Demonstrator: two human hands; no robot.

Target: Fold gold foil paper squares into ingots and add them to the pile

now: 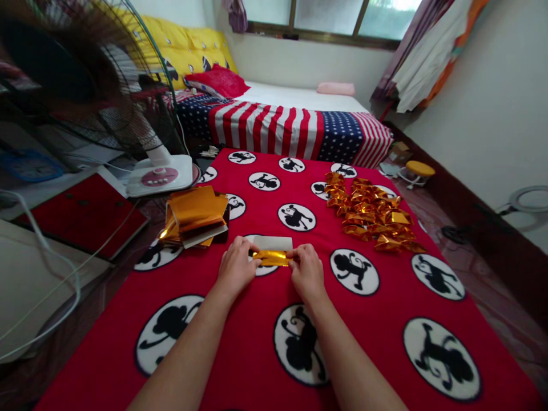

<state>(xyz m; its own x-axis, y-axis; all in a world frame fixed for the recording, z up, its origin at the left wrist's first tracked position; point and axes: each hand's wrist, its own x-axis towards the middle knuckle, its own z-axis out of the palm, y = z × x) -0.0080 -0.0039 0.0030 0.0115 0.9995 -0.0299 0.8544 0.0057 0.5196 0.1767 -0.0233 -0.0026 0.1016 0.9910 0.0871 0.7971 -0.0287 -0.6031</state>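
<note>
A red monkey-print cloth (246, 354) is covering most of the lower frame, with folded gold pieces (367, 211) lying right of centre and a stack of gold sheets (197, 208) left of centre. The left hand (238, 264) and right hand (308, 269) are pinching opposite ends of a gold-and-white paper (270, 258), which is lying between them just below the frame's centre.

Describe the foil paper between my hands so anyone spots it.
On the red monkey-print cloth, find the bare left hand and right hand. Held between them is one gold foil paper with a white strip, apart from the stacked gold sheets leftward and clustered folded gold shapes rightward.
</note>
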